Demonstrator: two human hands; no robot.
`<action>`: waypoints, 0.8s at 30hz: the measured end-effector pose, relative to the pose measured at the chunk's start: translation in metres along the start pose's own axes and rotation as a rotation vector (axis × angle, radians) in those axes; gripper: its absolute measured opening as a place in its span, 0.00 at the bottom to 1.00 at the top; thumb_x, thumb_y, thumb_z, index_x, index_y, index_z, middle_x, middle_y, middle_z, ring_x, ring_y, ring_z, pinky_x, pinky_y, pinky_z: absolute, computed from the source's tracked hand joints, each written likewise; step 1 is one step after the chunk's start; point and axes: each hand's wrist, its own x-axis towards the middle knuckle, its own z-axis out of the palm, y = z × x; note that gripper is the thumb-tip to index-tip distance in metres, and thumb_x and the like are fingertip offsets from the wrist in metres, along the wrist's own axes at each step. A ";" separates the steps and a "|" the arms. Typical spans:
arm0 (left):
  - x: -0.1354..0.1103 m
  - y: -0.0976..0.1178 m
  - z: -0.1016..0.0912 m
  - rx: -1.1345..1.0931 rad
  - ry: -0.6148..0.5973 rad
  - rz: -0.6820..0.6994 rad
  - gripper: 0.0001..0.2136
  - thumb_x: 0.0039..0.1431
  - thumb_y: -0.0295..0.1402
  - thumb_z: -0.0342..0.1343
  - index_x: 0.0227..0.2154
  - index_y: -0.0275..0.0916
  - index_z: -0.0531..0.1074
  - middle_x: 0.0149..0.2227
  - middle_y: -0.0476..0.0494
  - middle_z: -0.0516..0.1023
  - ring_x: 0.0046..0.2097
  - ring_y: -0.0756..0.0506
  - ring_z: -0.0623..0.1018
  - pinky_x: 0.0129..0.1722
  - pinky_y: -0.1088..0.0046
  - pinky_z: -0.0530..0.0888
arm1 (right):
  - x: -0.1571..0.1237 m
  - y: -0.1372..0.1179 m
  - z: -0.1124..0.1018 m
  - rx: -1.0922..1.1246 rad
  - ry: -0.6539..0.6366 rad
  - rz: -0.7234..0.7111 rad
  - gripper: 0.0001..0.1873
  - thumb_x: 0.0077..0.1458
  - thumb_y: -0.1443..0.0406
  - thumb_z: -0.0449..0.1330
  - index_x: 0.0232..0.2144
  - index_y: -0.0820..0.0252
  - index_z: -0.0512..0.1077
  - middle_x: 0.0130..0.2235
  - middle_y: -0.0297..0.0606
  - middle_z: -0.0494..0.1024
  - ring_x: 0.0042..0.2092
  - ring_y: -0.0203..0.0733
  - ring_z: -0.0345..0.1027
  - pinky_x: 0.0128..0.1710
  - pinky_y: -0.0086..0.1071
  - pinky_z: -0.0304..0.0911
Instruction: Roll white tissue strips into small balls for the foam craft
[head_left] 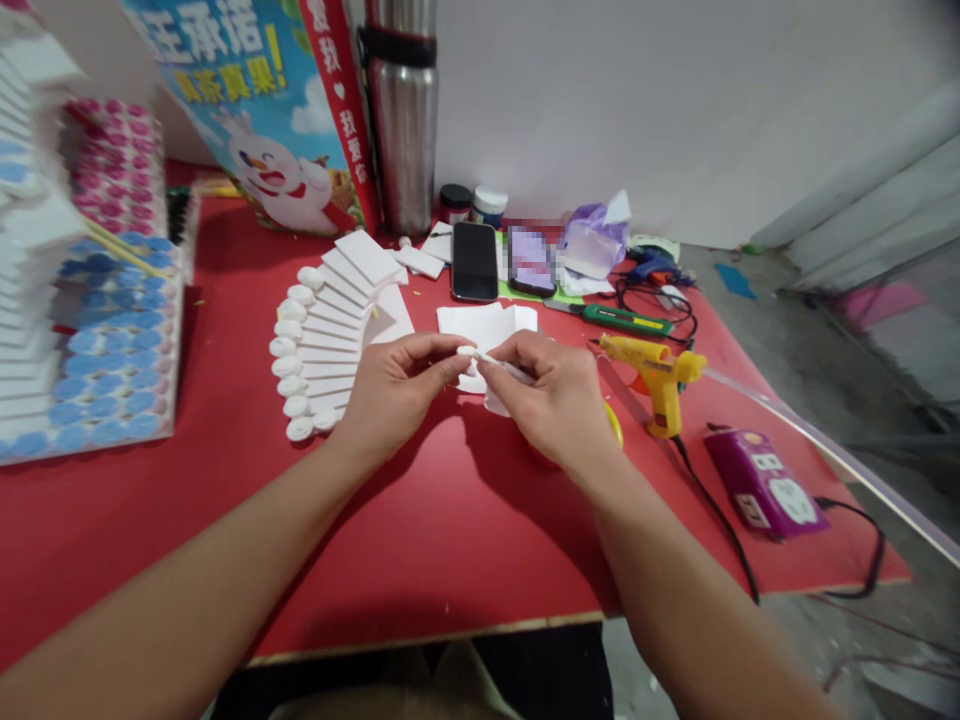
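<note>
Holding, with the left hand, a small white roll, fingers pinched narrow at the tips. Gripping, with the right hand, a thin white strip, fingers closed around it, one end meeting the roll. Cannot tell: joined or separate. Both held above the red tabletop, well back from the front edge, beside and partly over white paper.

Just left of the left hand, spread in a curved fan, white slabs with white coils along the outer side. Toward the left side of the tabletop, a tray of blue rolls.

Along the back edge, from left to right: a printed bag, a steel flask, a dark-lidded jar and a white-lidded jar. In front of these, a black phone; beside it, a lilac-screened phone.

Near the right edge, a green-handled knife and a yellow glue gun. Toward the front right corner, a purple box. Partly hidden behind the right hand, something yellow and curved.
</note>
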 end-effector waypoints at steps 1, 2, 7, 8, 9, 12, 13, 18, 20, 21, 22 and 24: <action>-0.001 0.000 0.001 -0.002 0.012 -0.001 0.10 0.52 0.37 0.70 0.37 0.39 0.84 0.36 0.44 0.85 0.37 0.46 0.81 0.37 0.71 0.77 | -0.002 -0.001 0.001 -0.024 0.019 -0.025 0.08 0.58 0.63 0.64 0.28 0.61 0.76 0.22 0.32 0.75 0.24 0.32 0.60 0.23 0.29 0.51; -0.001 0.001 0.001 -0.002 0.019 0.001 0.10 0.52 0.37 0.70 0.37 0.39 0.84 0.36 0.44 0.85 0.37 0.46 0.81 0.38 0.71 0.77 | -0.003 -0.002 0.001 -0.026 0.026 -0.050 0.08 0.59 0.64 0.63 0.28 0.61 0.77 0.22 0.31 0.75 0.23 0.32 0.60 0.23 0.29 0.51; -0.001 0.005 -0.001 0.018 -0.001 0.049 0.11 0.47 0.35 0.74 0.32 0.37 0.84 0.34 0.43 0.85 0.37 0.44 0.82 0.39 0.68 0.79 | -0.003 -0.003 -0.005 -0.066 -0.029 -0.206 0.09 0.61 0.67 0.62 0.27 0.60 0.78 0.23 0.31 0.78 0.25 0.33 0.65 0.28 0.29 0.56; -0.001 0.005 -0.002 0.015 -0.024 0.060 0.10 0.47 0.35 0.74 0.32 0.37 0.84 0.34 0.43 0.85 0.37 0.44 0.81 0.39 0.68 0.79 | -0.002 -0.002 -0.007 -0.080 -0.039 -0.232 0.10 0.61 0.67 0.62 0.27 0.60 0.78 0.24 0.32 0.79 0.26 0.34 0.67 0.29 0.29 0.57; 0.000 0.005 -0.004 0.012 -0.049 0.074 0.10 0.47 0.35 0.74 0.31 0.37 0.84 0.33 0.44 0.84 0.36 0.44 0.81 0.39 0.68 0.79 | -0.001 -0.001 -0.008 -0.092 -0.048 -0.254 0.10 0.61 0.67 0.62 0.27 0.59 0.78 0.25 0.33 0.80 0.27 0.34 0.68 0.30 0.30 0.58; 0.002 0.005 -0.007 0.038 -0.103 0.118 0.09 0.47 0.33 0.74 0.30 0.37 0.83 0.31 0.45 0.83 0.35 0.46 0.80 0.38 0.70 0.78 | 0.001 0.002 -0.012 -0.113 -0.089 -0.288 0.09 0.62 0.66 0.62 0.29 0.59 0.79 0.28 0.35 0.82 0.29 0.36 0.71 0.32 0.30 0.60; 0.002 0.005 -0.008 0.054 -0.107 0.128 0.08 0.46 0.33 0.74 0.29 0.37 0.82 0.31 0.45 0.83 0.34 0.46 0.80 0.37 0.71 0.77 | 0.001 0.002 -0.013 -0.119 -0.109 -0.293 0.09 0.62 0.65 0.62 0.30 0.59 0.79 0.29 0.35 0.82 0.30 0.37 0.72 0.32 0.31 0.60; 0.003 0.005 -0.009 0.055 -0.137 0.111 0.10 0.44 0.34 0.75 0.27 0.37 0.80 0.28 0.45 0.81 0.32 0.47 0.78 0.33 0.71 0.75 | 0.000 0.001 -0.017 -0.114 -0.172 -0.348 0.08 0.61 0.68 0.60 0.31 0.59 0.78 0.29 0.36 0.81 0.31 0.38 0.72 0.33 0.32 0.60; 0.002 0.005 -0.009 0.074 -0.139 0.124 0.11 0.43 0.35 0.75 0.26 0.37 0.80 0.27 0.45 0.80 0.31 0.47 0.77 0.31 0.71 0.74 | 0.000 0.000 -0.018 -0.105 -0.188 -0.384 0.09 0.60 0.70 0.59 0.30 0.59 0.77 0.28 0.36 0.80 0.31 0.37 0.71 0.33 0.31 0.59; 0.002 0.004 -0.008 0.087 -0.134 0.133 0.11 0.43 0.35 0.75 0.25 0.37 0.80 0.27 0.45 0.80 0.31 0.47 0.77 0.31 0.71 0.74 | 0.000 0.000 -0.018 -0.106 -0.195 -0.398 0.09 0.60 0.70 0.59 0.29 0.59 0.77 0.28 0.35 0.80 0.30 0.37 0.71 0.33 0.31 0.59; 0.002 0.004 -0.007 0.096 -0.128 0.134 0.11 0.42 0.35 0.76 0.25 0.37 0.79 0.27 0.45 0.80 0.30 0.47 0.76 0.31 0.71 0.73 | 0.000 0.001 -0.018 -0.114 -0.198 -0.403 0.09 0.60 0.70 0.59 0.29 0.59 0.77 0.28 0.35 0.80 0.30 0.37 0.71 0.33 0.31 0.59; 0.001 0.004 -0.006 0.095 -0.116 0.114 0.12 0.42 0.36 0.76 0.26 0.37 0.80 0.27 0.45 0.81 0.30 0.47 0.77 0.31 0.71 0.74 | 0.001 0.003 -0.017 -0.140 -0.187 -0.382 0.08 0.60 0.69 0.59 0.29 0.59 0.77 0.28 0.35 0.80 0.30 0.37 0.70 0.32 0.32 0.58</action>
